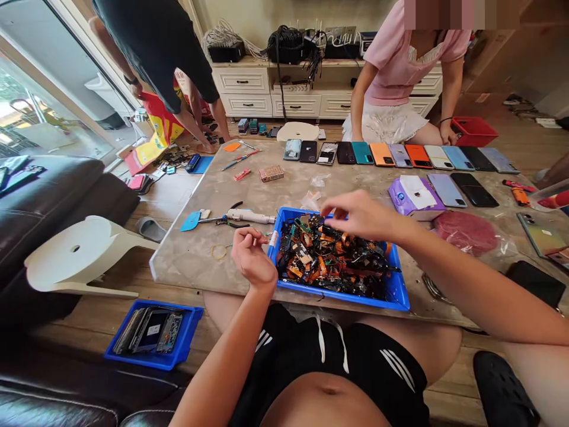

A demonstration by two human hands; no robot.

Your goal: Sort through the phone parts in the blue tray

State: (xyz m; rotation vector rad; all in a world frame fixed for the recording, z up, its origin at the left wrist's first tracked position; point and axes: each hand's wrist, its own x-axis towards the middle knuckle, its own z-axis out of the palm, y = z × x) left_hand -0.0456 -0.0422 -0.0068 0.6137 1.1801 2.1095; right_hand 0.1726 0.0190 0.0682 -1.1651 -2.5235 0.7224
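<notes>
Both hands are hovering at the blue tray point(338, 295), which is lying lengthwise along the table's point(195, 258) near edge. The right hand point(362, 216) is arching over its parts point(329, 258), fingers pinching narrowly. The left hand point(253, 259) is curling half-closed beside its left end.

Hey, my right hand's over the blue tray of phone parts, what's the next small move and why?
Probably lower the right hand a little and pinch one piece off the top of the parts pile in the blue tray. Its fingertips are bunched right at the top of the tangle, while the left hand sits curled beside the tray's left edge.
</notes>
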